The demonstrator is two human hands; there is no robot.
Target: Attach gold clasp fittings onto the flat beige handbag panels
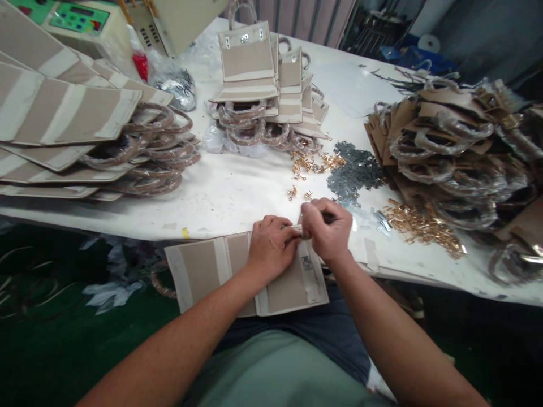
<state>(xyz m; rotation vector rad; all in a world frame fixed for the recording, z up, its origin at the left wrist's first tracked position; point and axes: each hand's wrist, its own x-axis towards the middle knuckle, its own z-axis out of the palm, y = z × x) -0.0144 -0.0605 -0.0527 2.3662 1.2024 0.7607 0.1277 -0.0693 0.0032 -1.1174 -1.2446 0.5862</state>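
A beige bag panel (288, 288) with pale strips lies open across the table's front edge and my lap. My left hand (271, 246) rests on its far part, with fingers bent over the edge and the thumb close to the index finger. Beside it, my right hand (328, 229) is closed in a fist around a dark tool (328, 217), mostly hidden by the fingers. Both hands meet at the panel's upper right edge; what lies between the fingertips is hidden. A small metal plate (306, 263) sits on the panel's right strip.
Stacked bag panels (68, 107) with wrapped handles lie left; more bag pieces (248, 59) stand at the back. Brown bag pieces (445, 130) are heaped right. Gold fittings (303, 163), dark metal plates (354, 172) and gold clips (424, 229) lie on the white table (203, 198).
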